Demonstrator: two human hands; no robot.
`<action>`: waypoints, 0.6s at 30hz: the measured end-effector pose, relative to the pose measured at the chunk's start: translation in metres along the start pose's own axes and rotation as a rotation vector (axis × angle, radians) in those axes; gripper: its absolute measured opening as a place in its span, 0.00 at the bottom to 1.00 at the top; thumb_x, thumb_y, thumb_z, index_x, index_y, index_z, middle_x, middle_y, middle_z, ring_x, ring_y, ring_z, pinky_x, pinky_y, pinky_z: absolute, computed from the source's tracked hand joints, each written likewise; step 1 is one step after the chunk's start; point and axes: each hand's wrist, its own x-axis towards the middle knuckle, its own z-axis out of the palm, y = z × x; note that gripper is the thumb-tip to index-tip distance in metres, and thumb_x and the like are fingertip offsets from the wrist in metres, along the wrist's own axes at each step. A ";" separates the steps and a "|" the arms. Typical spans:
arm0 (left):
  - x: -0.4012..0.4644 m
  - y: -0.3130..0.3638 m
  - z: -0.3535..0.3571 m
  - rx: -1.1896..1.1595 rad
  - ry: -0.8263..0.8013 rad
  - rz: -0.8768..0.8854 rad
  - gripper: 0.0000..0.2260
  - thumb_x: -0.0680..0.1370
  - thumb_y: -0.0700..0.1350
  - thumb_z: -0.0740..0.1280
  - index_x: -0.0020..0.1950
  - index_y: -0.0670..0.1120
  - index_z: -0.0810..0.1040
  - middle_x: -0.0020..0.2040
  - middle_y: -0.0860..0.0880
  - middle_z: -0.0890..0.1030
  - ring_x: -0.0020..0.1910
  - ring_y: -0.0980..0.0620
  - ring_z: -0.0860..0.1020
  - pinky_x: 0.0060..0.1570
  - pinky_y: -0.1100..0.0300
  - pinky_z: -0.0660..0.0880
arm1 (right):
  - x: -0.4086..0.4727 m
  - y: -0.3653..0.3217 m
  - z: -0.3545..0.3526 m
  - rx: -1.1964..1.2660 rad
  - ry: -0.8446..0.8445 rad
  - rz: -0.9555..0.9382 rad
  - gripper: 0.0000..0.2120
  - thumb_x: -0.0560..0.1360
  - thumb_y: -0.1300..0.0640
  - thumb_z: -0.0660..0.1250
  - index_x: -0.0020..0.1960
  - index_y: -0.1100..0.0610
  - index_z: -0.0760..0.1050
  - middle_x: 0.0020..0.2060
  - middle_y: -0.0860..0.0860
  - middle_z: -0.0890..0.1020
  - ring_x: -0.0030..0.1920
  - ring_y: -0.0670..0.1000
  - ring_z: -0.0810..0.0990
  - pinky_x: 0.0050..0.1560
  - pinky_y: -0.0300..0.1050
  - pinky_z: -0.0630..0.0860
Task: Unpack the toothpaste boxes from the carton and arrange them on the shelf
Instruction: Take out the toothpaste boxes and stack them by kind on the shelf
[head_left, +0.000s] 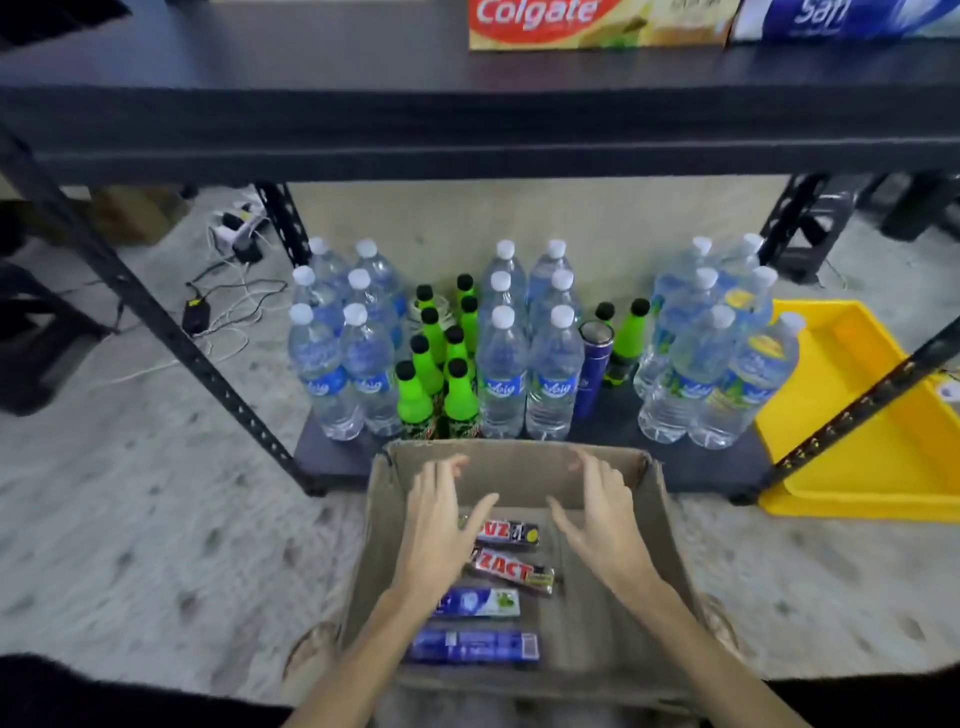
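Low in the frame, over the carton, my left hand and right hand hover spread, grasping nothing, above 4 toothpaste boxes.

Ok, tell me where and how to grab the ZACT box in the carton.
The ZACT box lies flat and slightly tilted on the carton floor, apart from its neighbours. Probably best to come from straight above with the right hand and pinch its two long edges near the middle, where the narrow width fits between thumb and fingers.
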 end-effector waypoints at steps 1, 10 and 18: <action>-0.003 -0.016 0.007 0.035 -0.056 -0.025 0.22 0.78 0.59 0.67 0.67 0.48 0.71 0.57 0.51 0.73 0.59 0.50 0.74 0.60 0.53 0.70 | -0.004 0.009 0.013 -0.027 -0.043 0.020 0.33 0.74 0.52 0.74 0.75 0.55 0.64 0.56 0.51 0.76 0.56 0.55 0.75 0.57 0.53 0.72; -0.014 -0.108 0.061 0.311 -0.468 -0.167 0.21 0.78 0.50 0.70 0.68 0.47 0.69 0.63 0.45 0.72 0.60 0.44 0.75 0.59 0.51 0.72 | -0.034 0.071 0.098 -0.192 -0.425 0.128 0.30 0.75 0.45 0.71 0.73 0.51 0.64 0.66 0.52 0.75 0.64 0.55 0.72 0.59 0.51 0.68; 0.025 -0.134 0.107 0.355 -0.608 -0.074 0.21 0.80 0.51 0.68 0.71 0.48 0.69 0.68 0.44 0.72 0.65 0.42 0.73 0.64 0.47 0.69 | -0.044 0.100 0.141 -0.179 -0.517 0.244 0.23 0.77 0.45 0.68 0.70 0.43 0.67 0.69 0.50 0.74 0.67 0.55 0.70 0.65 0.54 0.66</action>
